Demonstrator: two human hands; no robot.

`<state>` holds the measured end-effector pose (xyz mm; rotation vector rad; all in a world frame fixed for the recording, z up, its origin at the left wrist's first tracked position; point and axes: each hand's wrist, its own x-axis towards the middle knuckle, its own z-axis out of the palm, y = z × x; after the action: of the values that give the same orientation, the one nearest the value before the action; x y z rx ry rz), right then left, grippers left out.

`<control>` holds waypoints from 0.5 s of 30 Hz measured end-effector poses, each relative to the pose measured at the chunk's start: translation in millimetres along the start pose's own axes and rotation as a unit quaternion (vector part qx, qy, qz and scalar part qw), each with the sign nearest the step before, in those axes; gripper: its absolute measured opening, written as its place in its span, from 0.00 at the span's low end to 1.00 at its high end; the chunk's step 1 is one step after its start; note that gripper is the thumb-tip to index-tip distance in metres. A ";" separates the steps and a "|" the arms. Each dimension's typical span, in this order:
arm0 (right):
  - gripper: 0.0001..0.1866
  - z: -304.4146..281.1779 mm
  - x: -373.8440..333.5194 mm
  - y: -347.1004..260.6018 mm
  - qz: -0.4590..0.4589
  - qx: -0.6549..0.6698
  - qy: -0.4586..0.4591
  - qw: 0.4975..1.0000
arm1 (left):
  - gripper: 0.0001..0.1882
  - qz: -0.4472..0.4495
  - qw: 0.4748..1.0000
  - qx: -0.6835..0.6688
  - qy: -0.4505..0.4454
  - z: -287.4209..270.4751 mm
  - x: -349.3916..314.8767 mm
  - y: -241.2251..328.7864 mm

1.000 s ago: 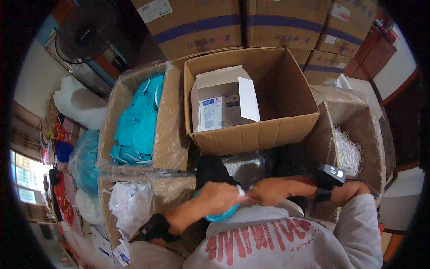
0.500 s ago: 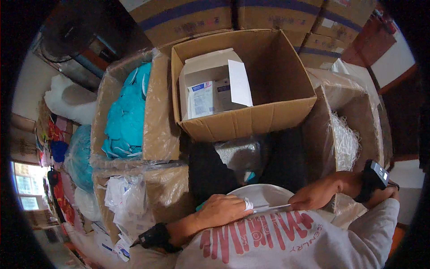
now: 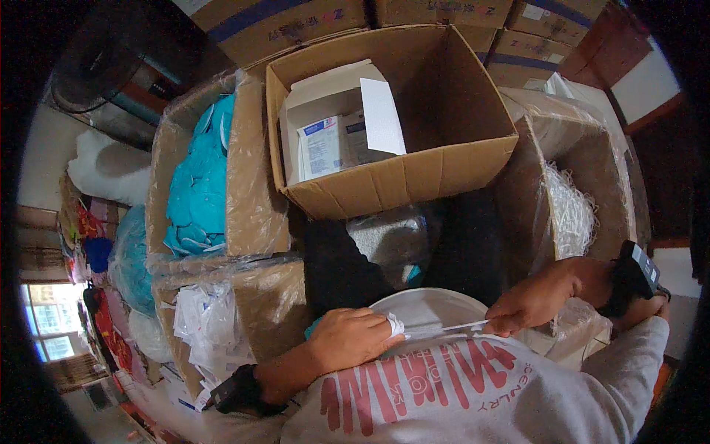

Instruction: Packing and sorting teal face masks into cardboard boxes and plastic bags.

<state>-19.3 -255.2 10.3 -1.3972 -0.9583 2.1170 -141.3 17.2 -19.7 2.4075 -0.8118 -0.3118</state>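
Observation:
A thin white cord (image 3: 451, 327) stretches taut across the front of my shirt, between my two hands. My left hand (image 3: 350, 340) is closed at its left end, with a white crumpled bit (image 3: 396, 325) at the fingertips. The cord's other end is pinched in the closed fingers of my right hand (image 3: 521, 302). Something teal (image 3: 313, 328) peeks out behind my left hand, mostly hidden. Just beyond the cord is the pale rim of a round white container (image 3: 433, 296) in front of my body.
An open cardboard box (image 3: 414, 181) ahead holds a white carton (image 3: 307, 92). Teal soft pieces (image 3: 196, 189) fill a lined box at left; clear packets (image 3: 203, 318) lie in another nearer. At right, a lined box holds white cords (image 3: 569, 207). Cartons (image 3: 296, 26) are stacked behind.
My right hand has moved slightly right and up, and my left hand slightly left, so the cord spans a wider gap. The whole view has shifted a little.

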 end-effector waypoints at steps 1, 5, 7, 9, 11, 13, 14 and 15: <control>0.17 0.5 -1.6 0.8 -0.008 -0.001 0.010 1.000 | 0.12 0.001 1.000 -0.003 0.008 -1.4 1.2 0.1; 0.20 1.6 -9.0 22.9 0.021 -0.010 0.030 0.999 | 0.12 -0.064 0.995 0.076 -0.031 2.5 -8.6 -23.9; 0.21 -5.5 -25.9 62.7 0.109 -0.016 0.068 0.992 | 0.11 -0.122 0.985 0.121 -0.022 8.5 -42.4 -73.3; 0.19 -17.6 -29.2 42.0 0.112 0.021 0.171 0.979 | 0.10 -0.152 0.984 0.088 0.037 -1.6 -48.8 -75.5; 0.17 -22.9 -16.8 29.1 0.072 0.086 0.263 0.958 | 0.10 -0.166 0.978 0.048 0.117 -15.3 -28.0 -75.7; 0.13 -29.6 15.4 39.2 -0.027 0.174 0.334 0.926 | 0.12 -0.212 0.970 -0.027 0.119 -21.7 -6.5 -74.4; 0.13 -35.6 34.7 53.0 -0.062 0.225 0.344 0.909 | 0.13 -0.224 0.967 -0.049 0.114 -22.9 7.8 -75.6; 0.12 -44.9 57.7 67.8 -0.095 0.271 0.349 0.892 | 0.14 -0.241 0.961 -0.071 0.112 -23.3 17.2 -75.7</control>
<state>0.1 -247.8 -87.2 -1.4964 -0.1790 1.3858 -82.4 66.3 -46.0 2.4193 -0.0902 -0.2652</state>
